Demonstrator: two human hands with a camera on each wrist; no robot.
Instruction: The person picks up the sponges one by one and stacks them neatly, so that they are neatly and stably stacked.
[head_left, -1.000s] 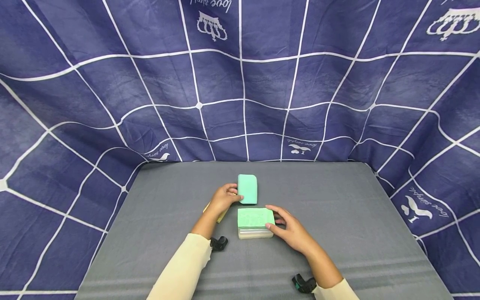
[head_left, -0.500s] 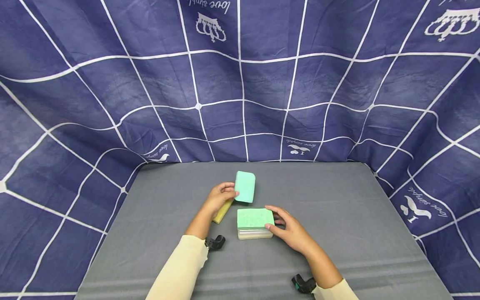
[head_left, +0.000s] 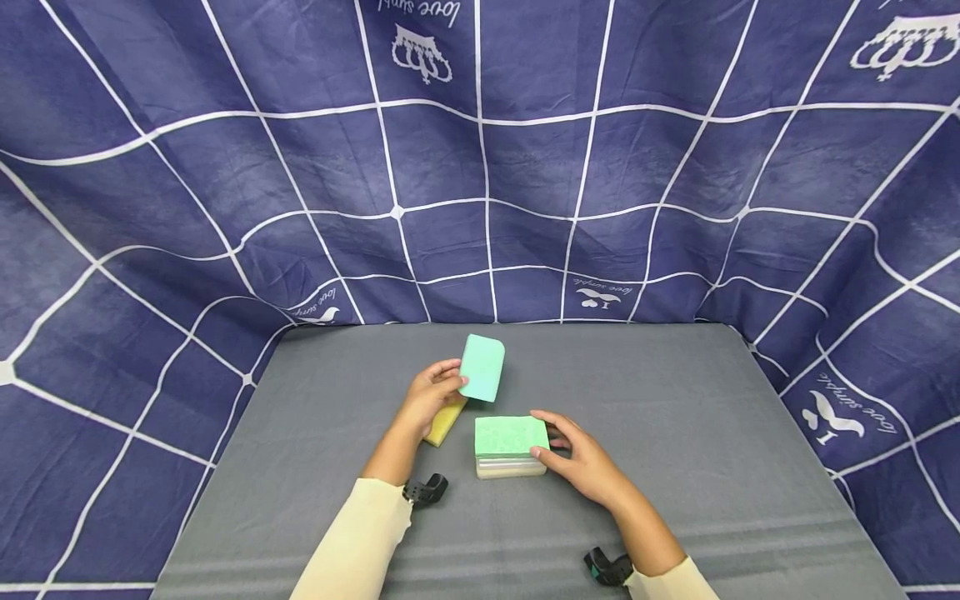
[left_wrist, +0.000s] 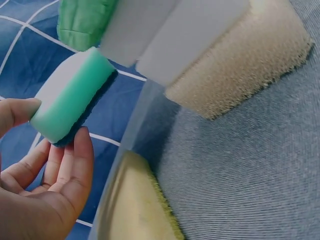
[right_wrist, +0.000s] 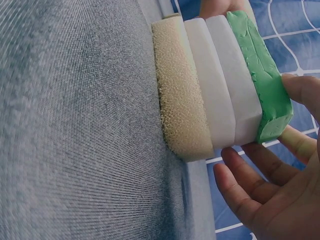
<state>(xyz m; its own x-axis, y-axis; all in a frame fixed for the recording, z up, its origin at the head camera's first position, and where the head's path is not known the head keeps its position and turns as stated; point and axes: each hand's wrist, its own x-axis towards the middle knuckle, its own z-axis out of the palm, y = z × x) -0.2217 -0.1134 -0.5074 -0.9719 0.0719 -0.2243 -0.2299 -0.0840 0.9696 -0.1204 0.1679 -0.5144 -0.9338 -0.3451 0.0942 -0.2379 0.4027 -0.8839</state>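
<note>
My left hand [head_left: 433, 393] pinches a mint-green sponge [head_left: 482, 367] with a dark scouring layer underneath, thumb on top and fingertips below in the left wrist view. A stack stands at the middle of the table: a beige porous sponge [right_wrist: 181, 90] at the bottom, two white blocks [right_wrist: 235, 82] above it, and a green wrapped block [head_left: 512, 437] on top. At the stack's right end, my right hand [head_left: 581, 454] holds it with the thumb on the green block and fingers along the side. A yellow sponge [head_left: 446, 422] lies beneath the left hand, partly covered by it.
The grey cloth-covered table [head_left: 675, 400] stretches around the stack. A blue curtain [head_left: 525, 167] with white grid lines hangs behind and at both sides. Black cameras are strapped at the left wrist [head_left: 426, 490] and the right wrist [head_left: 606, 568].
My left hand has moved left and slightly away from me with the mint-green sponge, which has become more tilted. More of the yellow sponge shows. The right hand and stack stay put.
</note>
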